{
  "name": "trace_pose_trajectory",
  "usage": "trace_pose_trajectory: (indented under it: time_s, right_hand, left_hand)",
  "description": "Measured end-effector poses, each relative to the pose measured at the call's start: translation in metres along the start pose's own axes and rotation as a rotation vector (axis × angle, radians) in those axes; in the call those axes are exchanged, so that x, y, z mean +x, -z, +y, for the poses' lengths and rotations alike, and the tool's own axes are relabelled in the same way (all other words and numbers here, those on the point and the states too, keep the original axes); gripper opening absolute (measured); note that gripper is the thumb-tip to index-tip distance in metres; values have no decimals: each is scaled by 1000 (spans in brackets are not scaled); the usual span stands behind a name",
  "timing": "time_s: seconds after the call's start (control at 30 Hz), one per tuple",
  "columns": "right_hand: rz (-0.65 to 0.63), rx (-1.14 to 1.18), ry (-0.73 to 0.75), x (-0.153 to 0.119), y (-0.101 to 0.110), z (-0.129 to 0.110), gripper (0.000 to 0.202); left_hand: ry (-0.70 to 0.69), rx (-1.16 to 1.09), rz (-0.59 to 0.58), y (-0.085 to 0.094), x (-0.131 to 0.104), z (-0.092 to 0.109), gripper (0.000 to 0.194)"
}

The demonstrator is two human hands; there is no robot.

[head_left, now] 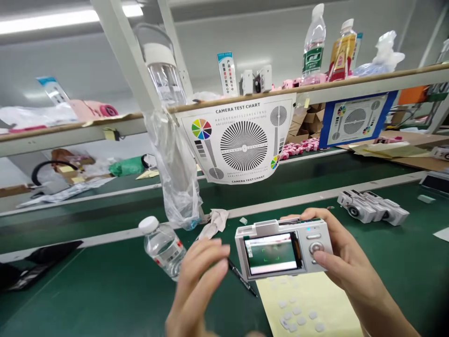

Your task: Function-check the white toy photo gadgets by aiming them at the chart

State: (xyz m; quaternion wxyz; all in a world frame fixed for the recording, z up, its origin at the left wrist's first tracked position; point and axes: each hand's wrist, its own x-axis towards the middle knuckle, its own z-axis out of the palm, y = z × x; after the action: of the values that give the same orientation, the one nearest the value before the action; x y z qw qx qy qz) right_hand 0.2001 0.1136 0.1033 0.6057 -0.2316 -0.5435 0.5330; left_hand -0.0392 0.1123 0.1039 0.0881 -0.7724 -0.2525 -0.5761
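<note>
My right hand (pixel 354 269) grips a white digital camera (pixel 308 243) by its right side, the thumb on the round button pad. The camera's lit screen (pixel 270 255) shows a green focus frame, and a small blue light glows above the buttons. Just left of the camera, my left hand (pixel 198 285) is raised with bent fingers apart and nothing in it. Beneath the camera lies a yellow sheet (pixel 336 299) with several small whitish pieces (pixel 297 311). A black pen (pixel 242 278) rests on the green table between sheet and left hand.
A camera test chart (pixel 245 140) hangs from the shelf ahead, a blue-bordered one (pixel 358 120) farther right. A water bottle (pixel 163 248) stands behind my left hand. Several white cameras (pixel 372 207) sit at right. A plastic bag (pixel 178 173) hangs by the post.
</note>
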Motion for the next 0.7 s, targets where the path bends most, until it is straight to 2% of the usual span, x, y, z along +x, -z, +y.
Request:
trace_pose_trajectory:
  time_s: [0.07,0.17,0.5,0.7]
  right_hand:
    - [24,51,-17,0,-1,-1,29]
    - [78,100,-39,-1,-3,-1,29]
    - [63,131,-61,4,-4,4,23]
    - [4,91,-107,2,-10,6,24]
  left_hand:
    - [-43,60,-141,-10,13,-7,68]
    - [-42,118,-284,-19,17,-16,70]
    - [-35,107,-280,-19,14,-18,65]
    - [11,30,-341,-17,13,-13,63]
